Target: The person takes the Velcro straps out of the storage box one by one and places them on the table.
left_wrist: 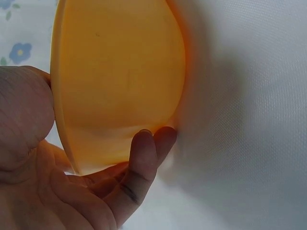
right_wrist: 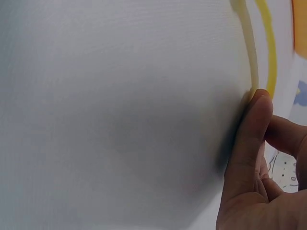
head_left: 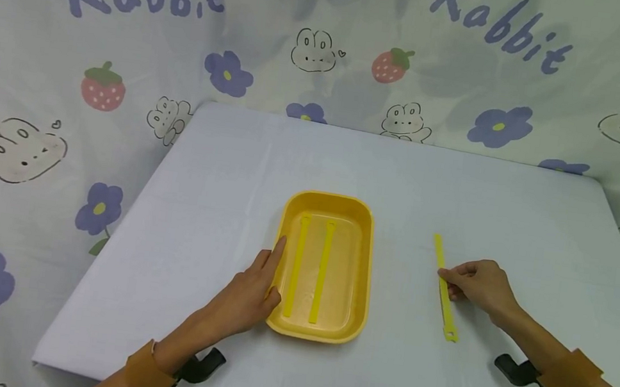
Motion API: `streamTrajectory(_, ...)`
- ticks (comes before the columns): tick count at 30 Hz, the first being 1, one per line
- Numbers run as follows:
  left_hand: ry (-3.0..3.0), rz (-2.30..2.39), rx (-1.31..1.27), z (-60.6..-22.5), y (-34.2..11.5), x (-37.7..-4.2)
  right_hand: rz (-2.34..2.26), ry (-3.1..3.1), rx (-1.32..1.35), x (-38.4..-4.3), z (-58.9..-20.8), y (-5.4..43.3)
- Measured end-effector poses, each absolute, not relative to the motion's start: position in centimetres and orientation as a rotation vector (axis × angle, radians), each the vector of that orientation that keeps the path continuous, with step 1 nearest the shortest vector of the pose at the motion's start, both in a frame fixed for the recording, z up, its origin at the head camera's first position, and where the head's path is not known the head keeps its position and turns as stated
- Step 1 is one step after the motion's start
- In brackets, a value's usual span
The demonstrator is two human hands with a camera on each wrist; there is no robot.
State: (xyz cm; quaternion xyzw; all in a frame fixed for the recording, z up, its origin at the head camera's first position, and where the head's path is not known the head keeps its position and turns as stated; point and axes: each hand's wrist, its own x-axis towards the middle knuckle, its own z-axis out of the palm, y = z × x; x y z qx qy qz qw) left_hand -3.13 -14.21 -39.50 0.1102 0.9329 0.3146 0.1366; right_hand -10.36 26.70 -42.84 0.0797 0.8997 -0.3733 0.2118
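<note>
A yellow plastic tray (head_left: 350, 282) stands on the white table, with two yellow strap-like cable ties lying lengthwise in it, a left one (head_left: 297, 269) and a right one (head_left: 322, 272). My left hand (head_left: 246, 298) holds the tray by its left side; the left wrist view shows the fingers against the outer wall (left_wrist: 120, 72). To the right of the tray, my right hand (head_left: 481, 285) pinches another yellow cable tie (head_left: 446, 310) near its middle, between thumb and forefinger. Its slotted head points toward me. Whether this tie touches the table cannot be told.
The white tabletop (head_left: 215, 208) extends on both sides of the tray. Behind it hangs a curtain (head_left: 356, 5) printed with rabbits, flowers and strawberries. Each wrist wears a brown band with a small black camera, the left camera (head_left: 201, 366) and the right camera (head_left: 517, 371), the latter trailing a cable.
</note>
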Motion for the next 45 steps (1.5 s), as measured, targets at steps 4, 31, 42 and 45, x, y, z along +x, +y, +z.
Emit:
streamTrajectory(4, 2.693, 0.915, 0.307, -39.5, -14.2, -3.1, -1.006, 2.519, 0.196, -10.4, -42.8, 26.7)
streamTrajectory(31, 2.697, 0.909, 0.291, -39.6, -14.5, -2.9, -0.702, 2.825, -0.395, -11.5, -38.2, 22.9)
streamTrajectory(42, 2.693, 0.915, 0.291, -39.6, -14.4, -3.0, -0.592, 2.757, -1.031, -11.5, -35.7, 16.5)
streamTrajectory(45, 2.7, 0.907, 0.295, -39.5, -14.4, -3.0, -0.574, 2.689, -1.166, -11.4, -35.8, 15.5)
